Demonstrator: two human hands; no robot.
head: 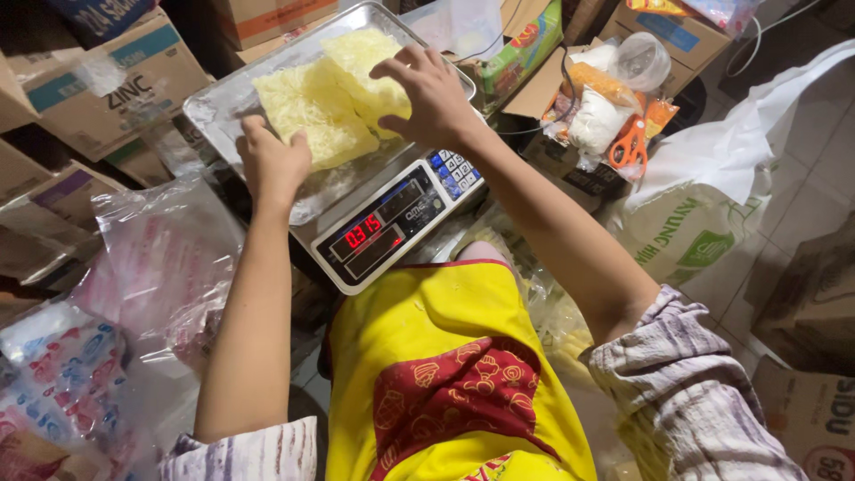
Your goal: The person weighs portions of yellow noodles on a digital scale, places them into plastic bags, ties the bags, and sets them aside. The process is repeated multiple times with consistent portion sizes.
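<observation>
Clear plastic bags (151,267) lie at the far left, with printed packets (62,374) below them and cardboard boxes (107,85) behind. The left hand (272,165) rests on the near edge of the noodles (325,98), its fingers curled together against the pale yellow block. The noodles sit on the metal tray (214,107) of a scale (392,218), whose red display glows below the tray. The right hand (432,98) lies on top of the noodles' right side, fingers spread and bent, pressing down on them. A yellow apron (445,356) with a red patch fills the foreground. To the right, orange scissors (630,142) lie on bagged goods in an open box, beside a white sack (695,223).
</observation>
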